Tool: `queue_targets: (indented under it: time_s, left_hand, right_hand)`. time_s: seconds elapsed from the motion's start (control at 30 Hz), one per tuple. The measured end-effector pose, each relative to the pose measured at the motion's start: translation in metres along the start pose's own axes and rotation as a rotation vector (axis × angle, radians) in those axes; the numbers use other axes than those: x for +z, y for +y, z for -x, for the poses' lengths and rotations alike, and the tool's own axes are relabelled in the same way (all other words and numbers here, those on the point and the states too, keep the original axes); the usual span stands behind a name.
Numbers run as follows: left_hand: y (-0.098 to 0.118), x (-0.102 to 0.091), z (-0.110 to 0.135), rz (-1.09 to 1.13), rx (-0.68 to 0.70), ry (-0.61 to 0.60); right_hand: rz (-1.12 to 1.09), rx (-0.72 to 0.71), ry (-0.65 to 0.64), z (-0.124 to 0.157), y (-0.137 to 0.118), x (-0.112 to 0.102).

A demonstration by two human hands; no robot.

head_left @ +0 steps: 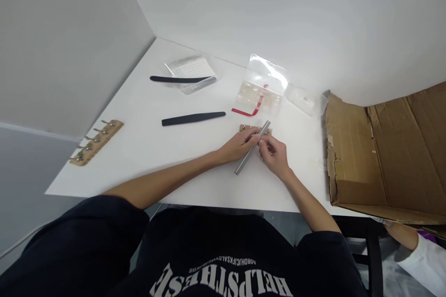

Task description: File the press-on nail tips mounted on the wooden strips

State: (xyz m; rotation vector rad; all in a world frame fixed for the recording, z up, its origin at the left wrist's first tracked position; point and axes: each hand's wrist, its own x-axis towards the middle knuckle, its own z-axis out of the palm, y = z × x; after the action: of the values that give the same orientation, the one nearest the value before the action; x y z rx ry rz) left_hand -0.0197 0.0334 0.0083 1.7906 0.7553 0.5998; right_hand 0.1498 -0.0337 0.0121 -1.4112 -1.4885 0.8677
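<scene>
A long grey file-like stick [242,163] lies slantwise between my hands. My left hand [240,145] is closed around its middle, thumb along it. My right hand [274,152] is closed at the stick's right side, thumb and fingers pinched together; whatever they hold is too small or hidden to make out. Just beyond the fingers sits a small wooden strip [245,127] with metal studs, partly covered by the left hand and the stick. Behind it stands an opened clear case [244,94] of pale pieces, with a red strip [243,112] across it.
Two dark nail files [193,119] lie left of the hands, the farther one across a clear packet [195,67]. Another wooden strip [101,139] with upright clips rests near the left edge. A cardboard box [355,167] stands right; a co-worker's arm [404,235] shows below it.
</scene>
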Motion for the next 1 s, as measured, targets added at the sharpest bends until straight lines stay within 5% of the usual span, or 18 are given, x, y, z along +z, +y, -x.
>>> queue_targets:
  time_s: [0.2,0.4,0.6,1.0]
  left_hand:
    - [-0.004,0.000,-0.001,-0.038,0.011,0.004]
    - [-0.004,0.000,-0.001,-0.011,0.010,0.017]
    - [-0.004,0.001,0.000,-0.015,0.000,0.019]
    - [-0.005,0.000,-0.002,0.013,0.003,0.025]
  right_hand:
    - [-0.012,0.007,0.058,-0.001,0.004,-0.004]
    - [-0.002,-0.026,-0.044,0.002,0.005,0.000]
    - [-0.100,0.043,0.036,-0.001,0.007,-0.001]
    - [0.163,-0.207,0.073,0.003,0.017,0.003]
